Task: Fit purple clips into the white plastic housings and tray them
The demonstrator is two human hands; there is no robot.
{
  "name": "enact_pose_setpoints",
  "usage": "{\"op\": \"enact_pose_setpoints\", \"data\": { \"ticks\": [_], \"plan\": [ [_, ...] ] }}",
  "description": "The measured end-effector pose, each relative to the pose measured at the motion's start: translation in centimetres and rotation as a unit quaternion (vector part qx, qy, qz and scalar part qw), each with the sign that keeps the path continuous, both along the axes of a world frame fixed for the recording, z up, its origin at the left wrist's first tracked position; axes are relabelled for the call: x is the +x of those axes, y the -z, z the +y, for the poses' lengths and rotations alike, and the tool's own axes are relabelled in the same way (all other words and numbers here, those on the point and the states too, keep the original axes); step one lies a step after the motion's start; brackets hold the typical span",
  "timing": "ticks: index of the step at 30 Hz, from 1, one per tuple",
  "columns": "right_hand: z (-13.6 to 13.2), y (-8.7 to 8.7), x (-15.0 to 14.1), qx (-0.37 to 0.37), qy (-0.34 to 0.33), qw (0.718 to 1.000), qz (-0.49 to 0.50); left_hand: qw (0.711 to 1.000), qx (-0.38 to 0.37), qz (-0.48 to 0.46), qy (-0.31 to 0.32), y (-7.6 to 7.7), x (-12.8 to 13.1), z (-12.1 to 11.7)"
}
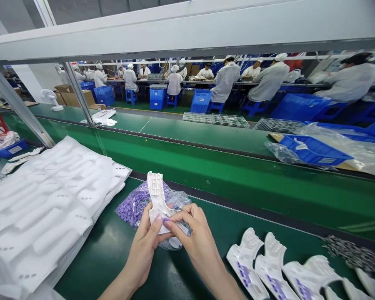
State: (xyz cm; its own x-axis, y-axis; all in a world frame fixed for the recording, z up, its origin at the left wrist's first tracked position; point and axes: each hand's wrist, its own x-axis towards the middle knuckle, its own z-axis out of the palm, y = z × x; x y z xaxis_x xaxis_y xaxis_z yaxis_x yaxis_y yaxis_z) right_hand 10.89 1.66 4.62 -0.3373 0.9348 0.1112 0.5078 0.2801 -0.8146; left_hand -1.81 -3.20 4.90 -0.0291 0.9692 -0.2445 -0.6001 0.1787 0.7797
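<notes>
A white molded plastic shell with a ribbed inner side is held up in front of me, its narrow end pointing away. My left hand grips it from the left, thumb on its inner face. The fingers of my right hand pinch a small purple piece against the shell's wide part. Behind the hands lies a clear plastic bag of small purple parts, partly hidden by the shell and fingers.
White foam sheets are stacked on the left. To the right lie several white shells with purple pieces and a pile of small dark parts. A blue tray rests beyond the green divider. Several people sit farther back.
</notes>
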Motion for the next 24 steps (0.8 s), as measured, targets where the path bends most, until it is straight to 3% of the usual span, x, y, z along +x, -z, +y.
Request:
{"op": "enact_pose_setpoints", "data": {
  "ticks": [4, 10, 13, 16, 24],
  "plan": [
    [-0.3, 0.3, -0.3, -0.006, 0.017, 1.000, 0.021, 0.999, 0.030, 0.039, 0.020, -0.2, -0.1, -0.1],
    [-0.3, 1.1, -0.5, 0.029, 0.086, 0.992, 0.088, 0.997, 0.044, 0.071, -0.004, 0.7, 0.0, 0.2],
    [0.1, 0.9, -0.3, -0.101, 0.008, 0.982, 0.161, 0.996, 0.042, 0.079, -0.017, 1.2, 0.0, 0.2],
    [0.2, 0.9, -0.2, -0.229, -0.057, 0.947, 0.220, 0.994, 0.043, 0.097, -0.032, 1.5, 0.0, 0.1],
    [0.1, 0.7, -0.5, -0.277, -0.049, 0.910, 0.303, 0.994, 0.035, 0.099, -0.036, 1.1, 0.1, -0.1]
  ]
}}
